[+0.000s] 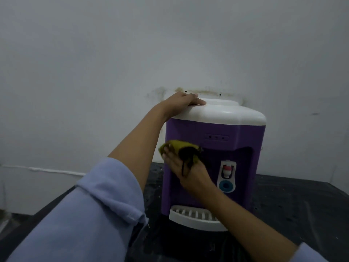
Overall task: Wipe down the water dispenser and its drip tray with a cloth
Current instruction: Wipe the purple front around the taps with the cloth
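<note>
A purple water dispenser [226, 133] with a white top [226, 112] stands on a black table. My left hand [181, 102] rests on the top's left rear corner, fingers curled over its edge. My right hand [187, 171] presses a yellow-green cloth with a dark patch [179, 146] against the left part of the purple front. A white tap panel [227, 175] with a red-tipped spout and a blue ring sits in the recess to the right of my right hand. The white slotted drip tray [190, 214] juts out at the base, partly hidden by my right forearm.
The black table [294, 201] is speckled with light specks and extends right and forward of the dispenser. A grey-white wall [170, 44] stands close behind, stained just above the dispenser. A white cable [49, 170] runs along the wall at the left.
</note>
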